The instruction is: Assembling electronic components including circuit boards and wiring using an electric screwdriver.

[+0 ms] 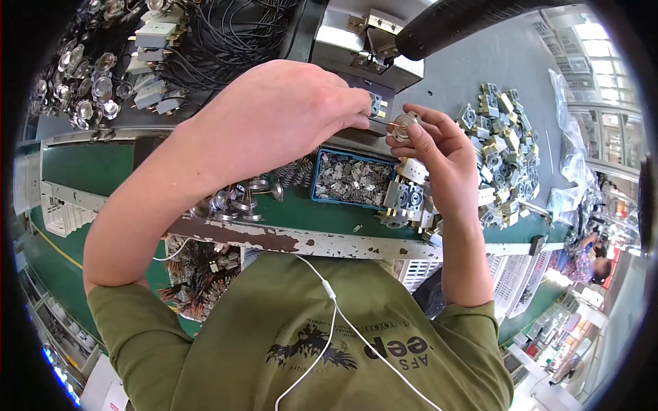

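Note:
My left hand (322, 103) is closed in a pinch on a thin dark wire (379, 121) with a copper-coloured end. That end reaches a round metal disc part (406, 125), held between the thumb and fingers of my right hand (444, 147). Just beyond my left fingertips, a grey block with brass-coloured contacts (378, 104) lies partly hidden. Below my hands stands a blue tray (314, 185) of small metal pieces. Beside the tray, under my right hand, several grey and white plug-like blocks (410, 195) are gathered.
A metal press-like fixture (377, 44) stands at the back under a thick black arm (466, 24). More blocks (507, 151) are heaped at right. Black cables (236, 34) and round metal parts (89, 85) crowd the far left. Metal cups (236, 202) lie near the worn table edge (322, 245).

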A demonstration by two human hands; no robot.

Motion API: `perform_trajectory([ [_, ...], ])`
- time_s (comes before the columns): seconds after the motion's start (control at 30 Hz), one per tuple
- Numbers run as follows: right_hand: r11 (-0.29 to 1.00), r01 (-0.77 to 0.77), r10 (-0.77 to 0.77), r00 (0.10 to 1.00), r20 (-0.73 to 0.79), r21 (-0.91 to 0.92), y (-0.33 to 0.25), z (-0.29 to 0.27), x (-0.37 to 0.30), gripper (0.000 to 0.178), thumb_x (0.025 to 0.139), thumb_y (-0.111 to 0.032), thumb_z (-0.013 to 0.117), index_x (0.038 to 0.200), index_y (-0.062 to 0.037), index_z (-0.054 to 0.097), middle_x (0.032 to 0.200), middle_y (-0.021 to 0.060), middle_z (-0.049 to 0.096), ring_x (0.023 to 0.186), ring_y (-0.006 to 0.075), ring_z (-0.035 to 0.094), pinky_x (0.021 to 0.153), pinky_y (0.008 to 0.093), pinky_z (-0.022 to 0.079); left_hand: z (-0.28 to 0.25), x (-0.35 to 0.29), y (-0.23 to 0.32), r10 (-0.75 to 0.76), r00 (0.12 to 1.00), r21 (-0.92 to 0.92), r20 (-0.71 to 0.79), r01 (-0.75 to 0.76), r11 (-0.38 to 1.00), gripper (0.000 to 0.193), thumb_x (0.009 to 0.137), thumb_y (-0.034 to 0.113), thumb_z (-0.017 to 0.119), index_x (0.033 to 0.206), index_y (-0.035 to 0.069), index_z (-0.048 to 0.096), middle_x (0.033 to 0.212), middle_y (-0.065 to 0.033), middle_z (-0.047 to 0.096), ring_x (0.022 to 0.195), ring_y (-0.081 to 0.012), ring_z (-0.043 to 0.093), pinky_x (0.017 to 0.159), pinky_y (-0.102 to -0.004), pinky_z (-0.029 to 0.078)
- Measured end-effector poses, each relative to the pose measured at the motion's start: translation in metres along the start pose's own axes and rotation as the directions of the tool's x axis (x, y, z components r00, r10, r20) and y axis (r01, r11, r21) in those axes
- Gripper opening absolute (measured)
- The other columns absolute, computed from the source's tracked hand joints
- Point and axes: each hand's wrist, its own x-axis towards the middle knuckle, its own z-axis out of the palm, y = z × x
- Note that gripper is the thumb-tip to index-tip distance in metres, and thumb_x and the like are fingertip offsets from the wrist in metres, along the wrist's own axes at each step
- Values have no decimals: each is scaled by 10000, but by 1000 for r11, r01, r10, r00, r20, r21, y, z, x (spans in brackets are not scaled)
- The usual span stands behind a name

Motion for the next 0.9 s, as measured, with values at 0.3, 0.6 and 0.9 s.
perform_trajectory([
  [0.3, 992, -93, 89, 994, 60, 81, 4, -1, 5, 390, 1052, -145, 620, 1372, 72, 567, 1113, 182, 741, 998, 224, 745, 895, 325, 606, -1, 1, -1, 8, 1000, 65, 20, -9, 998, 223, 974, 239, 632, 907, 26, 651, 794, -146, 679, 826, -345, 696, 721, -460, 541],
  [0.6, 962, 252, -227, 954, -198, 110, 18, 21, -4, 332, 1077, -113, 561, 1363, 57, 567, 1235, 214, 697, 1110, 251, 703, 998, 391, 571, 13, -4, -2, -38, 999, -90, -31, 35, 995, 193, 953, 226, 659, 918, 36, 670, 809, -140, 685, 819, -348, 693, 721, -460, 542],
  [0.9, 995, 93, -95, 988, 121, 25, -21, 10, -1, 249, 1060, -59, 519, 1257, 53, 623, 1042, 121, 723, 969, 169, 681, 859, 293, 510, -2, -11, -6, 106, 994, 125, 27, -109, 986, 198, 841, 116, 715, 1035, 83, 695, 854, -55, 635, 836, -260, 640, 728, -398, 517],
])
